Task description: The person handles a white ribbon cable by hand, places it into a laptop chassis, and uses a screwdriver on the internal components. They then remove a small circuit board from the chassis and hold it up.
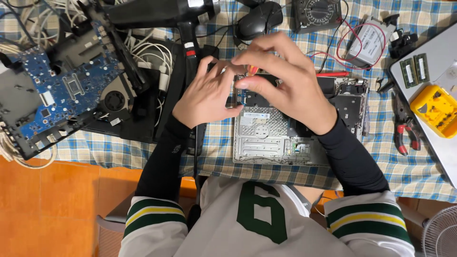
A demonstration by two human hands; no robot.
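An opened silver laptop chassis (281,138) lies on the checked cloth in front of me. Both hands work over its far left corner. My right hand (285,78) curls over the chassis and pinches a small tool with a red-orange handle (253,71). My left hand (209,90) rests beside it, fingers bent, its fingertips touching the same spot by the tool. What lies under the fingers is hidden.
A blue circuit board (66,90) with a fan (115,100) sits at left among white cables. A black hot-air gun (185,28), a mouse (259,19), a multimeter (316,12), a hard drive (369,43), red-handled pliers (404,128), a yellow box (435,109) and memory sticks (414,69) ring the chassis.
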